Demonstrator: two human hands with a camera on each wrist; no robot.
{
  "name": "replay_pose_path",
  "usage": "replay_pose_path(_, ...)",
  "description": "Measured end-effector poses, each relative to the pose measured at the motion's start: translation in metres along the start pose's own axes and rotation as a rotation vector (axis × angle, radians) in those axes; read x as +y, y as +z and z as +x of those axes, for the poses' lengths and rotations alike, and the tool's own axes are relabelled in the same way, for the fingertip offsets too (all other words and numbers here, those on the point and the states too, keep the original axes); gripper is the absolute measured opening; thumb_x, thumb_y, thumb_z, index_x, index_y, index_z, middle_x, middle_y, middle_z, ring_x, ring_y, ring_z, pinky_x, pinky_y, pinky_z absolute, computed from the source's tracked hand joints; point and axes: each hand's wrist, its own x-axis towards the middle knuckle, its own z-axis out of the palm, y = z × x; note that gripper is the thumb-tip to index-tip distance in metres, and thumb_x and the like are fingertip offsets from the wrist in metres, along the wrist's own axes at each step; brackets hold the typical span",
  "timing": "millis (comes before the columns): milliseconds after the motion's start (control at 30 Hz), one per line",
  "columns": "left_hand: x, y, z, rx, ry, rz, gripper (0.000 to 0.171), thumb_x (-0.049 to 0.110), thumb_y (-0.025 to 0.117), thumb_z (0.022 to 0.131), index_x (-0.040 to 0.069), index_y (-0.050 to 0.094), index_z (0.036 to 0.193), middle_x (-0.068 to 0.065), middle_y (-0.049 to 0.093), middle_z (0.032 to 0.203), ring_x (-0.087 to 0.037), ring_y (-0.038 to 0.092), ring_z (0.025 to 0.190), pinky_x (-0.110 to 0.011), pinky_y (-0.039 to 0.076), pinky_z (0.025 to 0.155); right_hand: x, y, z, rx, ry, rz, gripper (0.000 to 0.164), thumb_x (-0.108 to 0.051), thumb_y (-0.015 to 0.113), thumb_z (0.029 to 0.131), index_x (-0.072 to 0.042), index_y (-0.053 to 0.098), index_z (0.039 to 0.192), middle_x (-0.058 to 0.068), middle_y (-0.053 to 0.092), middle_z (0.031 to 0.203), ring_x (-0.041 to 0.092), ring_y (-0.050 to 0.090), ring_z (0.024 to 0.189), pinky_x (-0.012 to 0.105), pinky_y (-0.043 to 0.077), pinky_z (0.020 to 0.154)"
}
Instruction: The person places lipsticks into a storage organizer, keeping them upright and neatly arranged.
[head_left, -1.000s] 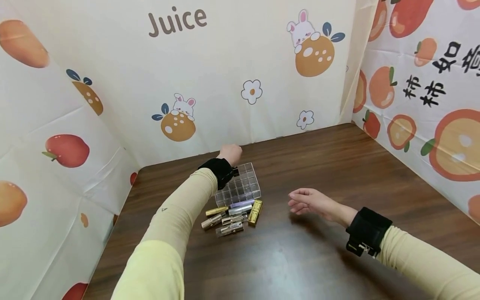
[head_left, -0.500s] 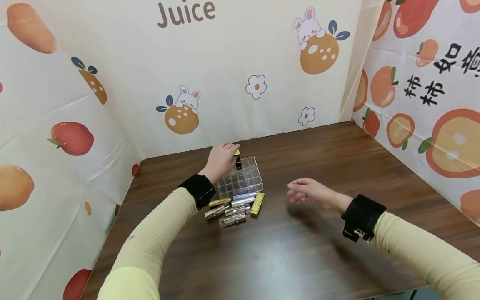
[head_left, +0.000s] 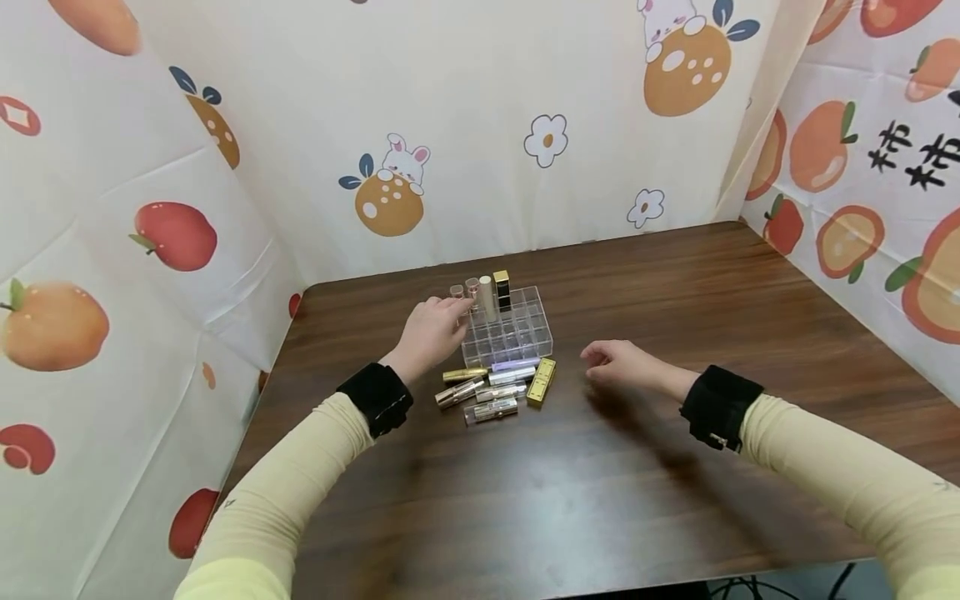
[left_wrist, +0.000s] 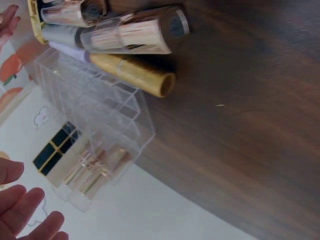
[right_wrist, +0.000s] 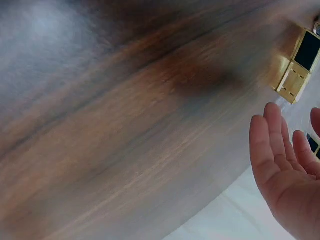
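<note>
A clear divided lipstick organizer [head_left: 517,333] stands on the table. In its back row a black-and-gold lipstick [head_left: 502,289], a cream tube [head_left: 487,298] and two clear-capped lipsticks [head_left: 472,288] stand upright. My left hand [head_left: 429,333] hovers at the organizer's left side; in the left wrist view its fingers [left_wrist: 30,202] are spread and hold nothing. In front of the organizer lie a gold tube [head_left: 465,375], a purple tube [head_left: 516,364], a silver tube [head_left: 512,376], several clear-cased lipsticks [head_left: 491,411] and a gold rectangular lipstick [head_left: 541,382]. My right hand [head_left: 622,364] is held loosely, holding nothing, right of them.
The brown wooden table [head_left: 480,500] meets a printed cloth backdrop [head_left: 480,192] at the back, with cloth walls on both sides. Dark cables [head_left: 750,586] hang beyond the front edge at lower right.
My left hand has drawn back from the organizer's far row, exposing the upright lipsticks there. The head view has shifted. My right hand stays near the same place, its fingers bending slightly more.
</note>
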Motion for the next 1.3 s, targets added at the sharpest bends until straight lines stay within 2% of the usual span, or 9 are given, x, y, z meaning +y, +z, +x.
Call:
replay_pose_path(133,-0.003,0.002,-0.007,-0.057,-0.032,-0.030,0.037,0.001,0.065,0.099,-0.004,0.070,0.136,-0.022,0.077,0.128,-0.040,0.072,0.115,-0.052,0.058,0.097,-0.002,0.008,0.011,0.045,-0.167,-0.288,0.025,0.004,0.069,0.094,0.014,0.066,0.118,0.023,0.072,0.103,0.036,0.070,0.095,0.049,0.060,0.085)
replay_pose_path(267,-0.003,0.005,-0.015,-0.097,-0.047,-0.047,0.037,0.001,0.064,0.099,-0.005,0.071,0.134,-0.022,0.076,0.129,-0.040,0.073,0.115,-0.051,0.058,0.099,-0.001,0.019,0.022,0.141,-0.480,-0.708,0.019,0.008,0.075,0.088,0.004,0.069,0.106,0.013,0.069,0.092,0.027,0.069,0.080,0.039,0.060,0.072)
replay_pose_path(367,-0.001,0.009,-0.021,-0.125,-0.045,-0.052,0.036,0.000,0.064,0.098,-0.005,0.072,0.133,-0.021,0.077,0.128,-0.038,0.074,0.111,-0.050,0.059,0.096,-0.001,0.024,0.034,0.229,-0.693,-0.898,0.021,0.007,0.081,0.085,0.000,0.070,0.101,0.010,0.067,0.089,0.023,0.067,0.076,0.035,0.058,0.068)
replay_pose_path(467,0.002,0.012,-0.025,-0.157,-0.038,-0.063,0.036,0.000,0.065,0.097,-0.005,0.072,0.132,-0.022,0.078,0.126,-0.037,0.075,0.105,-0.050,0.060,0.093,-0.003,0.026,0.043,0.196,-0.761,-0.915,0.030,0.001,0.086,0.083,0.002,0.071,0.109,0.013,0.070,0.101,0.025,0.071,0.088,0.037,0.061,0.076)
replay_pose_path(600,0.008,0.015,-0.028,-0.189,-0.045,-0.092,0.035,0.002,0.068,0.099,-0.004,0.072,0.132,-0.021,0.078,0.127,-0.037,0.075,0.109,-0.051,0.059,0.096,-0.006,0.023,0.053,0.068,-0.748,-0.914,0.044,-0.006,0.090,0.082,0.004,0.071,0.120,0.018,0.071,0.118,0.030,0.073,0.104,0.041,0.062,0.089)
replay_pose_path(800,0.013,0.016,-0.032,-0.203,-0.058,-0.133,0.033,0.003,0.069,0.099,-0.004,0.073,0.131,-0.020,0.077,0.128,-0.038,0.075,0.114,-0.053,0.057,0.100,-0.007,0.023,0.065,-0.027,-0.731,-0.868,0.032,-0.004,0.090,0.081,-0.001,0.072,0.108,0.013,0.069,0.108,0.026,0.070,0.095,0.041,0.061,0.085)
replay_pose_path(967,0.015,0.017,-0.032,-0.217,-0.045,-0.139,0.032,0.002,0.068,0.099,-0.004,0.073,0.130,-0.020,0.078,0.126,-0.039,0.075,0.107,-0.053,0.059,0.093,-0.006,0.022,0.069,-0.044,-0.742,-0.843,0.022,-0.004,0.090,0.082,-0.006,0.071,0.093,0.005,0.063,0.092,0.019,0.063,0.083,0.036,0.059,0.077)
replay_pose_path(1100,0.015,0.017,-0.033,-0.244,-0.069,-0.173,0.034,0.003,0.067,0.099,-0.004,0.073,0.132,-0.019,0.078,0.128,-0.038,0.075,0.111,-0.052,0.058,0.096,-0.013,0.014,0.067,-0.057,-0.740,-0.839,0.020,-0.005,0.089,0.083,-0.008,0.073,0.093,0.003,0.063,0.090,0.018,0.063,0.082,0.035,0.058,0.076)
replay_pose_path(1300,0.019,0.013,-0.030,-0.300,-0.129,-0.263,0.042,0.022,0.071,0.104,-0.002,0.070,0.139,-0.017,0.076,0.133,-0.033,0.074,0.119,-0.050,0.056,0.106,-0.039,-0.005,0.067,0.035,-0.731,-0.783,0.018,-0.005,0.087,0.086,-0.004,0.074,0.098,0.005,0.065,0.091,0.020,0.066,0.082,0.039,0.060,0.078)
